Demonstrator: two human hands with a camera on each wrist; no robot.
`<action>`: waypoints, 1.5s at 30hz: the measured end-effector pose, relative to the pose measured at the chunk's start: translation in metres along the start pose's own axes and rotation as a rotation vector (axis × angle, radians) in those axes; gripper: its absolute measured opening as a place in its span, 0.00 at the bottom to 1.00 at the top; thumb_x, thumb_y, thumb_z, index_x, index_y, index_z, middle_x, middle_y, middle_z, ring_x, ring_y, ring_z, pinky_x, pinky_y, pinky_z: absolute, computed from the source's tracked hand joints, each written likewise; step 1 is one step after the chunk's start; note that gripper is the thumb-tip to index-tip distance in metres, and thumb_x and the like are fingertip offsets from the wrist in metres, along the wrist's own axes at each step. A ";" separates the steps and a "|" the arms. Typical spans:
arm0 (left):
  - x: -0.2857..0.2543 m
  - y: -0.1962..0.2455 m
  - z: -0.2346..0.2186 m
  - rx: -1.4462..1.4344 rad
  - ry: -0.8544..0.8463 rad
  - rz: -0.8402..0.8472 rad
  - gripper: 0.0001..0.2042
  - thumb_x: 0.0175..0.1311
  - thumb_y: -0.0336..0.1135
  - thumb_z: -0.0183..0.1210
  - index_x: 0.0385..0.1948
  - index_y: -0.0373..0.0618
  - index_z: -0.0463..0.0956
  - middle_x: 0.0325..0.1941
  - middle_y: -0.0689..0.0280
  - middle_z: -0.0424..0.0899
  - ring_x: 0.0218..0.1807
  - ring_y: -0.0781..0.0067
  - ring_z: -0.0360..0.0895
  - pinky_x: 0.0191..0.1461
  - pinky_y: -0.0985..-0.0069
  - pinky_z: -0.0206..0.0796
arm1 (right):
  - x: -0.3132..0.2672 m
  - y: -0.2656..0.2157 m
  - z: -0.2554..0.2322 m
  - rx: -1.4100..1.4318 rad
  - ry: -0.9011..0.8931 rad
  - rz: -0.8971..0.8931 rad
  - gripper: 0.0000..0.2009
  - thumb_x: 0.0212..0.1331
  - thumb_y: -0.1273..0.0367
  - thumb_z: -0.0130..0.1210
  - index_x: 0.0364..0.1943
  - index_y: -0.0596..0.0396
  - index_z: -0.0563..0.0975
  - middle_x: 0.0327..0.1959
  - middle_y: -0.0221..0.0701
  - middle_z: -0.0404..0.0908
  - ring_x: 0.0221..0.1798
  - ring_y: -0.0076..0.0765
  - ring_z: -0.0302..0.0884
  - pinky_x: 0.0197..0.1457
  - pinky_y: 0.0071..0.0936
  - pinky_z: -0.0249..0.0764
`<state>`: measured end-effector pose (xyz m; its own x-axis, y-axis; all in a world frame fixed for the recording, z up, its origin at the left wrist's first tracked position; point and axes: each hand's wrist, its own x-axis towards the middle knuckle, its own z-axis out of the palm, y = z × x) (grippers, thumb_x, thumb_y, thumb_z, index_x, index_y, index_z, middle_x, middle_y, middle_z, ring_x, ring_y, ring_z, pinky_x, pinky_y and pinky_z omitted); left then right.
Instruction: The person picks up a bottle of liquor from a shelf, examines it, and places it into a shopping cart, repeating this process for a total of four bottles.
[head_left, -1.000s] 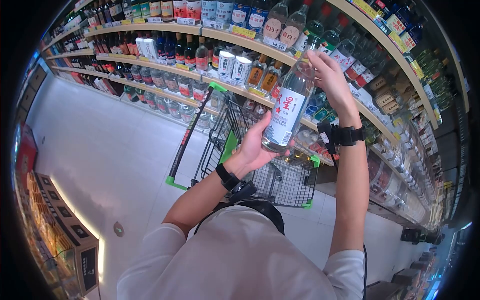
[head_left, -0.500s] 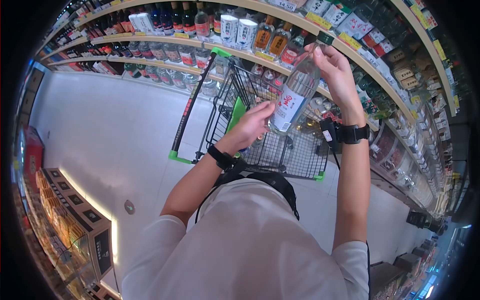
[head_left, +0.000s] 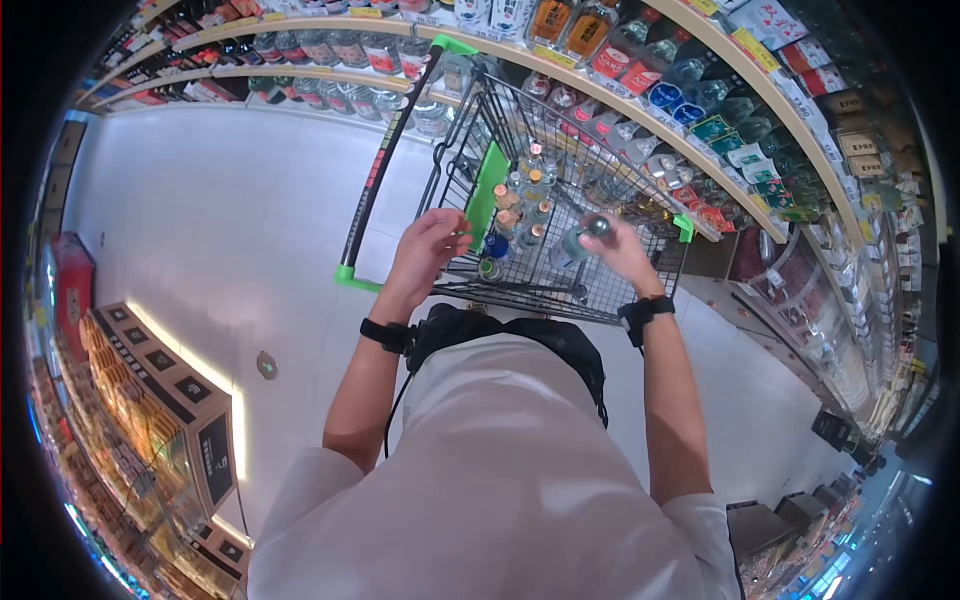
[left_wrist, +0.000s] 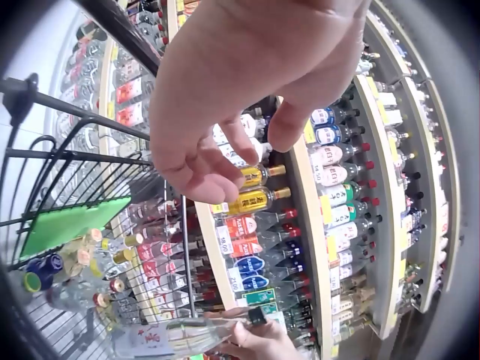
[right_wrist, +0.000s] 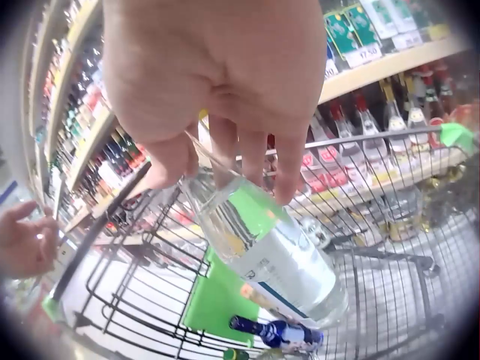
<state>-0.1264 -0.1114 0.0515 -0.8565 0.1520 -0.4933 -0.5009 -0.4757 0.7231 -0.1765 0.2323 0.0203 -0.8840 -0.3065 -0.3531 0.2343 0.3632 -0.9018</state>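
My right hand [head_left: 628,258] grips a clear glass bottle with a dark cap by its neck. The bottle [right_wrist: 274,251] hangs tilted over the black wire shopping cart [head_left: 625,285], and its white label with red print shows in the left wrist view. Inside the cart, several bottles [head_left: 535,180] stand grouped beside the green flap [head_left: 488,195]; a blue bottle [right_wrist: 281,331] is among them. Near the cart's handle, my left hand [head_left: 425,255] holds nothing, its fingers loosely bent.
Shelves [head_left: 640,105] stacked with bottles and price tags curve along the cart's far side. The cart's handle [head_left: 378,165] with green corners stands on the left, over the pale tiled floor [head_left: 220,220]. At lower left is a lit display stand [head_left: 165,390].
My left hand has let go of the bottle's base and moved left. The right hand has lowered the bottle from in front of the shelves to over the cart. The head view has tilted down.
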 end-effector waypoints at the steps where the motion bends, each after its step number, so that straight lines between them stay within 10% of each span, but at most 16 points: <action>1: -0.001 -0.003 -0.005 -0.020 0.010 -0.001 0.10 0.71 0.38 0.55 0.45 0.43 0.74 0.47 0.62 0.80 0.45 0.72 0.79 0.52 0.73 0.69 | 0.007 0.026 0.004 0.004 -0.025 0.022 0.11 0.60 0.70 0.65 0.44 0.57 0.78 0.36 0.24 0.77 0.39 0.20 0.73 0.46 0.23 0.72; 7: -0.004 -0.005 -0.013 -0.032 0.065 -0.001 0.07 0.71 0.36 0.55 0.43 0.44 0.75 0.44 0.63 0.80 0.43 0.75 0.78 0.50 0.74 0.70 | 0.021 0.093 0.022 -0.428 -0.088 -0.142 0.16 0.48 0.71 0.70 0.42 0.56 0.81 0.37 0.40 0.83 0.42 0.52 0.80 0.50 0.39 0.75; 18: -0.010 0.006 -0.006 0.106 0.029 -0.033 0.06 0.72 0.37 0.55 0.38 0.45 0.74 0.40 0.65 0.80 0.41 0.74 0.78 0.50 0.74 0.70 | 0.056 0.174 0.069 -0.694 -0.129 0.237 0.19 0.49 0.69 0.69 0.48 0.52 0.81 0.45 0.45 0.84 0.52 0.52 0.80 0.57 0.44 0.75; 36: -0.024 -0.005 -0.015 0.152 0.079 -0.103 0.07 0.71 0.35 0.56 0.44 0.43 0.76 0.42 0.64 0.82 0.44 0.75 0.79 0.51 0.76 0.71 | 0.080 0.211 0.123 -0.844 0.050 0.118 0.04 0.58 0.70 0.56 0.34 0.53 0.80 0.32 0.47 0.83 0.39 0.56 0.83 0.44 0.49 0.80; 45: -0.022 -0.005 -0.007 0.173 0.001 -0.099 0.07 0.73 0.34 0.54 0.44 0.42 0.74 0.42 0.63 0.81 0.43 0.74 0.80 0.51 0.75 0.72 | 0.078 0.188 0.123 -0.878 -0.051 0.252 0.18 0.58 0.62 0.62 0.53 0.47 0.76 0.39 0.43 0.84 0.46 0.53 0.83 0.47 0.48 0.79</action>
<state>-0.1043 -0.1185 0.0554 -0.8020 0.1895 -0.5664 -0.5965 -0.3028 0.7433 -0.1514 0.1682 -0.2073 -0.8243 -0.1584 -0.5435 0.0074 0.9569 -0.2902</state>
